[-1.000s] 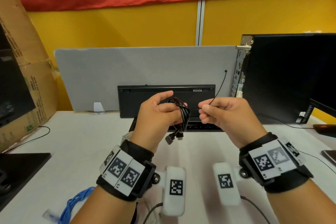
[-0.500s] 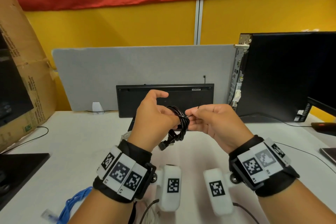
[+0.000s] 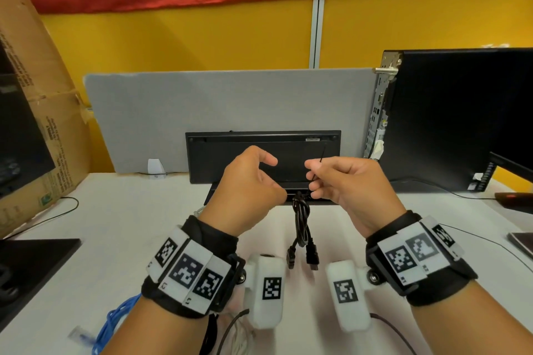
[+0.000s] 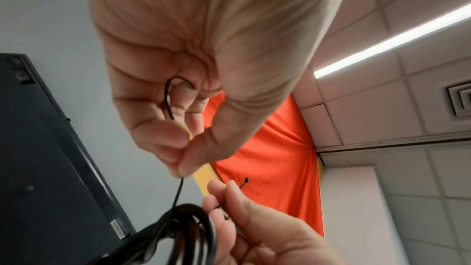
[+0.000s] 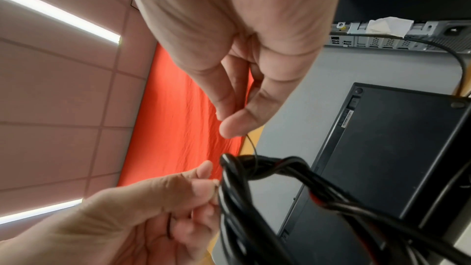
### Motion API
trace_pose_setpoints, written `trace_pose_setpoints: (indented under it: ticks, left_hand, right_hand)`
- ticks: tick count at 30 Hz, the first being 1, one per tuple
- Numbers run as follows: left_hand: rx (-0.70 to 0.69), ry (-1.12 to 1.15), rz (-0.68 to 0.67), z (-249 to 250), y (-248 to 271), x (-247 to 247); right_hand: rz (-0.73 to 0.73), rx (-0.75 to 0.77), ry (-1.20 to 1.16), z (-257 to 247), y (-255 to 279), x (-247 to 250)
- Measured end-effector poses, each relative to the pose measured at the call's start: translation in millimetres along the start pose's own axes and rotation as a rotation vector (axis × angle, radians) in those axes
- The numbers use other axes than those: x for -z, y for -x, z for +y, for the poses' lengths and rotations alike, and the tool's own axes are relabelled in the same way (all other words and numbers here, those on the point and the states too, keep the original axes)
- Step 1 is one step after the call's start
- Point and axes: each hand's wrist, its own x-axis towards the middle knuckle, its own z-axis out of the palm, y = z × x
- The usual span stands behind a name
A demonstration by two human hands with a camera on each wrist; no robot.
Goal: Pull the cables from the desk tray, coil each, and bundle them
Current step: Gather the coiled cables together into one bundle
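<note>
A coiled black cable (image 3: 301,225) hangs between my hands above the desk, its two plugs (image 3: 313,259) dangling lowest. A thin black tie (image 4: 178,192) is looped round the top of the coil (image 5: 254,178). My left hand (image 3: 284,196) pinches one end of the tie between thumb and forefinger (image 4: 183,160), with the slack curling into the palm. My right hand (image 3: 313,179) pinches the other end (image 5: 234,134), whose tip (image 3: 323,153) pokes up above the fingers. Neither hand touches the coil itself.
A blue cable (image 3: 115,323) and a white cable (image 3: 239,334) lie on the white desk (image 3: 129,225) near my left forearm. A black keyboard (image 3: 230,153) leans on the grey divider (image 3: 230,101). A computer tower (image 3: 461,118) stands right, a cardboard box (image 3: 43,124) left.
My left hand has let go of the coil and now pinches the tie. The coil has dropped and hangs from the tie between my hands, which have moved apart.
</note>
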Motion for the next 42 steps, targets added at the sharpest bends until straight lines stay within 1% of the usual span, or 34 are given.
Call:
trace_pose_setpoints:
  ticks: [2, 6, 9, 12, 19, 24, 28, 34, 37, 40, 42]
  left_hand:
    - [0.006, 0.119, 0.042, 1.7, -0.4, 1.8]
    - [0.046, 0.465, 0.124, 4.4, -1.3, 1.8]
    - [0.054, 0.597, 0.144, 2.8, -1.0, -2.0]
    - [0.025, 0.589, 0.152, 1.1, -0.6, -4.9]
    - [-0.095, 0.439, 0.138, 4.7, 2.1, -10.0]
    - [-0.105, 0.439, 0.145, 7.1, 4.9, -10.3]
    - [-0.099, 0.453, 0.158, 8.2, 4.8, -10.6]
    - [-0.065, 0.539, 0.232, 8.2, 3.1, -10.2]
    - [-0.065, 0.518, 0.193, 8.3, 4.5, -9.0]
    - [-0.122, 0.450, 0.147, 8.1, 7.4, -12.5]
    - [-0.144, 0.428, 0.140, 7.5, 8.0, -13.8]
  right_hand:
    - [-0.016, 0.003, 0.015, 1.1, -0.3, 1.2]
    - [-0.053, 0.009, 0.042, 2.4, -2.0, 1.7]
    - [-0.101, 0.020, 0.078, 4.3, -1.8, 0.8]
    - [-0.138, 0.043, 0.134, 6.9, -1.7, -0.1]
    - [-0.186, 0.106, 0.283, 11.1, -4.3, 1.3]
    - [-0.245, 0.151, 0.348, 13.1, -3.0, 0.5]
    - [-0.237, 0.165, 0.361, 12.7, -1.8, -0.2]
    - [-0.200, 0.186, 0.353, 9.1, -1.3, 0.5]
    - [-0.171, 0.185, 0.340, 6.5, -0.4, 0.1]
    - [-0.185, 0.191, 0.358, 4.4, 1.9, -0.1]
    - [-0.189, 0.180, 0.338, 2.5, 3.8, -1.5]
